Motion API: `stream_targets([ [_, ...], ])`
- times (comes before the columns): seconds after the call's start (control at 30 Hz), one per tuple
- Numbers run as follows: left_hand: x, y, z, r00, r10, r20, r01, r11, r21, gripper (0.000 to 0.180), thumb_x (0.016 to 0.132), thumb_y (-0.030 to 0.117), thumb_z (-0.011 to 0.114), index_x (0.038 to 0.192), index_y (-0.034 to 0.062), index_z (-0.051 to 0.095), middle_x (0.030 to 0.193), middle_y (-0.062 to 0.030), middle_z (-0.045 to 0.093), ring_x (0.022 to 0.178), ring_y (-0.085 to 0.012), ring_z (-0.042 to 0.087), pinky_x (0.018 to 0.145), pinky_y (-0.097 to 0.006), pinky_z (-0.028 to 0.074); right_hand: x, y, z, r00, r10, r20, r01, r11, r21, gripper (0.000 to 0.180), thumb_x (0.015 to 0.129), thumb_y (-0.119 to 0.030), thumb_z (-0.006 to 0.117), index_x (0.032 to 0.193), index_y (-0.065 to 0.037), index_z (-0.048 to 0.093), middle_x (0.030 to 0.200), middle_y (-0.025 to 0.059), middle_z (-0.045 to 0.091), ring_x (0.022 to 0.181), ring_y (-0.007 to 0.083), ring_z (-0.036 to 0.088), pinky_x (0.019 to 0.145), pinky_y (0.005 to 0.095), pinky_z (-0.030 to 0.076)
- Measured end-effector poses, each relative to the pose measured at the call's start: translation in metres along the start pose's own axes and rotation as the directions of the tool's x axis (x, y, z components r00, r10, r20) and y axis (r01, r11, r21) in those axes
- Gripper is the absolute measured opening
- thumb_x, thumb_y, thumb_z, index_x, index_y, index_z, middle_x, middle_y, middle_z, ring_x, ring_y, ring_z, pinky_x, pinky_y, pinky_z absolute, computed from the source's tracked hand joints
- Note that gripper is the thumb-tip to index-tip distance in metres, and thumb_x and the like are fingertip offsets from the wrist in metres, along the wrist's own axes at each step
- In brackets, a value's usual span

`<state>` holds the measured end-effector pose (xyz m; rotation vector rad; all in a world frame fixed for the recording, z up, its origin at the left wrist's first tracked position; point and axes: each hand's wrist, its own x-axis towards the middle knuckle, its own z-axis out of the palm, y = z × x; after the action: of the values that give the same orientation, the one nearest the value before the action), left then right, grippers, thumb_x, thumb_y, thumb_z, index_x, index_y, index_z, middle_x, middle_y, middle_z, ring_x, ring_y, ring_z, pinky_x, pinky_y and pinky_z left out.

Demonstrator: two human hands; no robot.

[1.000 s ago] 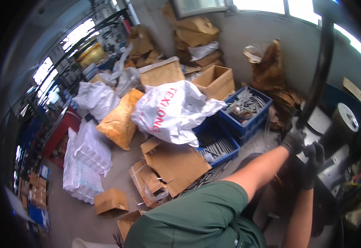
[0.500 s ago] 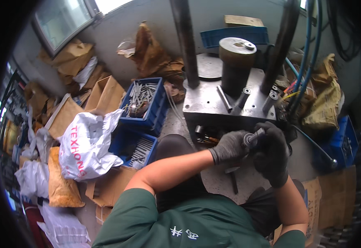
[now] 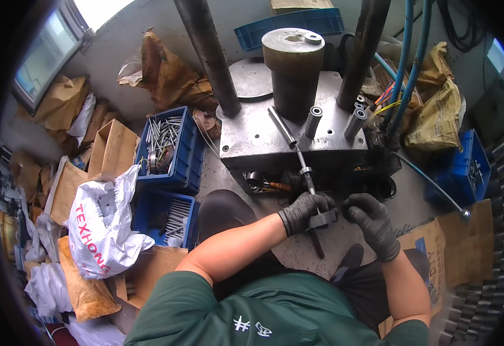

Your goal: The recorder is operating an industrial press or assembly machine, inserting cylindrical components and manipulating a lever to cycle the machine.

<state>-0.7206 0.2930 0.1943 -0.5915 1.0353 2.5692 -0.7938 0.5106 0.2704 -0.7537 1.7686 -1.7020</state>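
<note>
My gloved left hand (image 3: pixel 308 211) is closed round a metal shaft (image 3: pixel 305 167). The shaft tilts up and away toward the front edge of the steel press table (image 3: pixel 243 144), with a small collar partway along it. A grey disc (image 3: pixel 322 219) sits at the near end of the shaft, against my left fingers. Just to the right, apart from the shaft, my gloved right hand (image 3: pixel 374 224) has its fingers curled toward the thumb; whatever they hold, if anything, is hidden. On the table lie a metal tube (image 3: pixel 281 128) and two cylindrical parts with ringed ends (image 3: pixel 312 121) (image 3: pixel 356 124).
A thick steel cylinder (image 3: pixel 293 75) with a small ring on top stands between two dark columns (image 3: pixel 209 57) (image 3: pixel 364 52). Blue crates (image 3: pixel 171 150) of metal rods stand left, beside a white sack (image 3: pixel 99 225). Blue hoses (image 3: pixel 405 63) and a ball-ended lever (image 3: pixel 436 187) are at right.
My hands have moved apart; the right one has come off the shaft and lowered slightly. The left hand now holds the shaft pointing toward the table. The whole view has shifted.
</note>
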Motion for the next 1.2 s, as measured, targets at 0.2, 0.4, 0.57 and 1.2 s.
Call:
stream_targets([
  [0.2,0.016,0.014,-0.01,0.995,-0.079,-0.064,0.072,0.993,-0.094,0.026,0.081,0.003,0.064,0.106,0.0013,0.07,0.101,-0.0153,0.075,0.086,-0.0292,0.075,0.075,-0.043,0.065,0.002,-0.004,-0.001,0.999,-0.018,0.032,0.023,0.985,-0.17,0.027,0.102,-0.007,0.073,0.127,0.002,0.068,0.117,0.0086,0.072,0.109,0.015,0.066,0.098,0.031,0.054],
  [0.4,0.028,0.024,-0.027,0.991,-0.056,-0.125,0.041,0.992,-0.122,0.017,0.093,0.016,0.071,0.106,0.0053,0.072,0.101,-0.0136,0.078,0.085,-0.0272,0.077,0.071,-0.044,0.066,0.0,0.003,0.007,1.0,0.009,0.015,-0.006,0.981,-0.194,0.038,0.1,-0.012,0.076,0.134,0.0,0.068,0.125,0.0093,0.069,0.102,0.0147,0.066,0.093,0.0294,0.055],
  [0.57,0.041,0.019,-0.035,0.932,0.137,-0.335,-0.094,0.985,0.141,0.016,0.093,0.016,0.073,0.105,0.0051,0.072,0.091,-0.0122,0.076,0.075,-0.0243,0.075,0.061,-0.04,0.063,0.0,0.006,0.001,0.959,-0.035,0.281,0.219,0.723,-0.656,0.038,0.103,-0.037,0.07,0.129,-0.01,0.076,0.14,0.0173,0.067,0.118,0.0313,0.067,0.099,0.0427,0.056],
  [1.2,-0.013,0.109,0.002,0.572,0.766,0.294,-0.812,0.476,0.339,0.021,0.105,0.016,0.067,0.116,-0.0005,0.062,0.078,-0.0055,0.06,0.063,-0.0164,0.059,0.06,-0.035,0.052,-0.005,0.012,-0.006,0.798,0.231,0.557,0.411,0.468,-0.782,0.061,0.103,-0.062,0.059,0.122,-0.008,0.079,0.115,0.02,0.076,0.109,0.0384,0.072,0.096,0.0477,0.057],
])
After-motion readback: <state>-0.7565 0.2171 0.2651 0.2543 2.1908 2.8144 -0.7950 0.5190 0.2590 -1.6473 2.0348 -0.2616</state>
